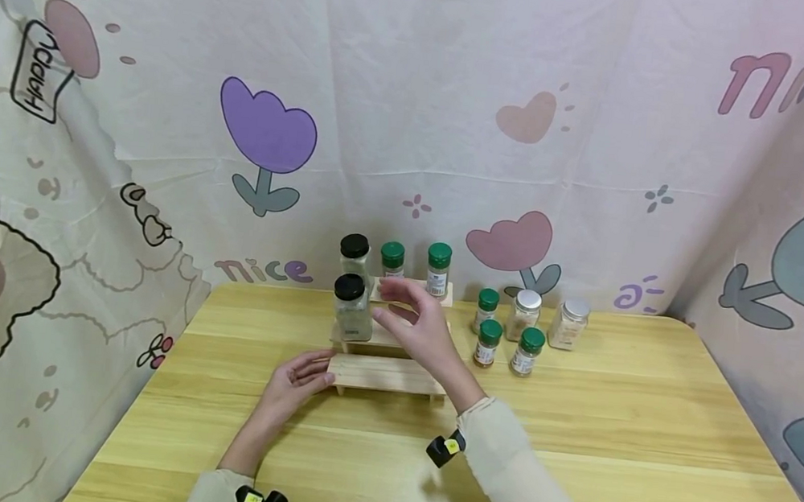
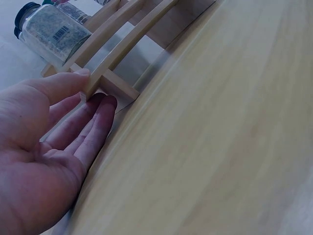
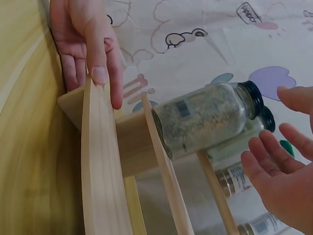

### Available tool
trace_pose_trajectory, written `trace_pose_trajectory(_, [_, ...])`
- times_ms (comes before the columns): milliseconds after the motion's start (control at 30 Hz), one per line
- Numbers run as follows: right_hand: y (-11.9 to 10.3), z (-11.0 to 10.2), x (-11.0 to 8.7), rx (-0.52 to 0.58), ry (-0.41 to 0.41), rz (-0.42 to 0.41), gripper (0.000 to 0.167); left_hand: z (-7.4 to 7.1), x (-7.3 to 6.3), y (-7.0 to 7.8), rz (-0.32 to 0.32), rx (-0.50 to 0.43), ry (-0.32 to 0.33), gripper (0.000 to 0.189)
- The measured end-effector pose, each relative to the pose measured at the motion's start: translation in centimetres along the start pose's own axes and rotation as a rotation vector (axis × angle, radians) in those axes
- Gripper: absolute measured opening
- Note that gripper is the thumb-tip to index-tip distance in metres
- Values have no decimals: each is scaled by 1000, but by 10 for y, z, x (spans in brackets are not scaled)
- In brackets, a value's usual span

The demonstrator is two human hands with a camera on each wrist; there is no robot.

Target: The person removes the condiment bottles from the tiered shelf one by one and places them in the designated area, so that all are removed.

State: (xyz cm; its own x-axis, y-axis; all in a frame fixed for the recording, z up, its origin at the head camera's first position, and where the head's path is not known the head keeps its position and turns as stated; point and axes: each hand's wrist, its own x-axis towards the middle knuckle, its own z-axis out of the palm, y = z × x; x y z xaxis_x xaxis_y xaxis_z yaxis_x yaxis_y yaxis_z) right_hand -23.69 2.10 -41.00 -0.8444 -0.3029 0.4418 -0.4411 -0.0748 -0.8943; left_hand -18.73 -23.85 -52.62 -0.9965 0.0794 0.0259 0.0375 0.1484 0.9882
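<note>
A three-step wooden rack (image 1: 386,375) stands on the table. My left hand (image 1: 295,382) pinches the left end of its lowest step, thumb on the front edge and fingers around the side. On the middle step, at the left, stands a black-lidded glass spice jar (image 3: 200,117) with pale dried flakes inside. Beside that jar, my right hand (image 1: 423,330) is raised above the rack with fingers spread and apart from the glass. Behind it on the top step are another black-lidded jar (image 1: 354,253) and two green-lidded spice jars (image 1: 438,275), the left one partly hidden by my right hand.
Right of the rack, three small green-lidded jars (image 1: 486,352) and two silver-lidded jars (image 1: 569,328) stand on the wooden table (image 1: 610,433). A printed cloth (image 1: 414,123) hangs behind the table and along both sides.
</note>
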Motion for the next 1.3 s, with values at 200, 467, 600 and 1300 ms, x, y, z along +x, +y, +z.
trace_pose_trajectory(200, [-5,11,7,-1,-18,1,47,0,-1,-1,-20,-6,10,48])
trace_pose_trajectory(467, [-29,18,7,-14,-21,-15,42,0,2,-1,-15,-9,-2,47])
trace_pose_trajectory(600, [-13,22,12,-23,-4,-8,43,-2,2,-1,-10,-6,0,47])
trace_pose_trajectory(1300, [10,41,18,-91,78,45,51,-2,0,0,-12,-14,-19,49])
